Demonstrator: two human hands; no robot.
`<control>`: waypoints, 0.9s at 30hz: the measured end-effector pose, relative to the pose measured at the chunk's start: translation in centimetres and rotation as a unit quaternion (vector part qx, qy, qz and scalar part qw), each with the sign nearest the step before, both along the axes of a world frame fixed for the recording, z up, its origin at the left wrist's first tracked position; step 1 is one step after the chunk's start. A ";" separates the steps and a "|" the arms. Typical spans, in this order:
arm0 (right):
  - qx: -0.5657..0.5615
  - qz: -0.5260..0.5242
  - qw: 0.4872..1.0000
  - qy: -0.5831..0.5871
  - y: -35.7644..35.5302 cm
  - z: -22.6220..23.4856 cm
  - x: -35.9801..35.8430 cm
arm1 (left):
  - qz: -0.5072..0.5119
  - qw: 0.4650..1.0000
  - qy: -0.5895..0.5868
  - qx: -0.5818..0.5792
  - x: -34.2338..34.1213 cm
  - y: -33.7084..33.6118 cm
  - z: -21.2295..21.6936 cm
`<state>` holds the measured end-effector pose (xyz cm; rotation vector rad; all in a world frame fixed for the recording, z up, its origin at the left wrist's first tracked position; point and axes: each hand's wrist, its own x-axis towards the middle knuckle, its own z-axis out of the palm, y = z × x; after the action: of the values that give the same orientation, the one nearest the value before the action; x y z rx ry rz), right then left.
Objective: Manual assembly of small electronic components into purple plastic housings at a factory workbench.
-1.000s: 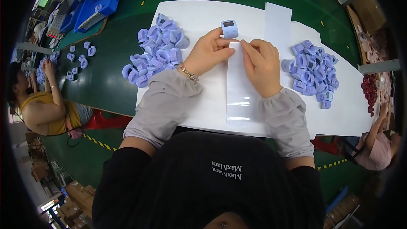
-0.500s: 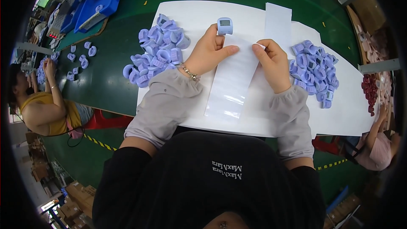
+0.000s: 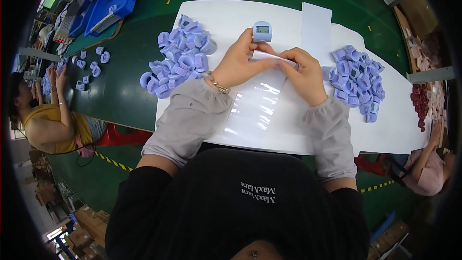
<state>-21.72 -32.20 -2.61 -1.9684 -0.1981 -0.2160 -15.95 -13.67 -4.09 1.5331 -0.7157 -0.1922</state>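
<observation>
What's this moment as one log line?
Left hand: lilac device on index finger, pinching glossy strip; right hand: pinching same strip; lilac pile left; lilac pile right

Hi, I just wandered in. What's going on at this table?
A person is pinching the top end of a glossy strip between the left hand and right hand. A pale blue ring-shaped gadget with a small screen sits at the left index finger. On the white table covering, similar pieces lie heaped in a left pile and a right pile. A co-worker sits off to the left.
</observation>
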 end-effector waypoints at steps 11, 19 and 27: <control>-0.003 -0.021 0.999 0.034 -1.1 0.0 0.2 | 0.036 0.983 0.164 -0.069 0.1 0.2 0.9; -0.175 -0.059 0.961 -0.204 0.6 -0.8 0.0 | 0.086 0.991 0.085 0.048 -0.1 0.2 0.7; -0.185 -0.079 0.959 -0.199 1.4 -0.1 -0.3 | 0.105 0.989 0.108 0.010 0.1 0.2 0.4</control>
<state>-22.02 -30.81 -2.69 -2.2974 -0.3633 -0.7265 -15.83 -13.48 -3.67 1.5668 -0.3792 -0.2050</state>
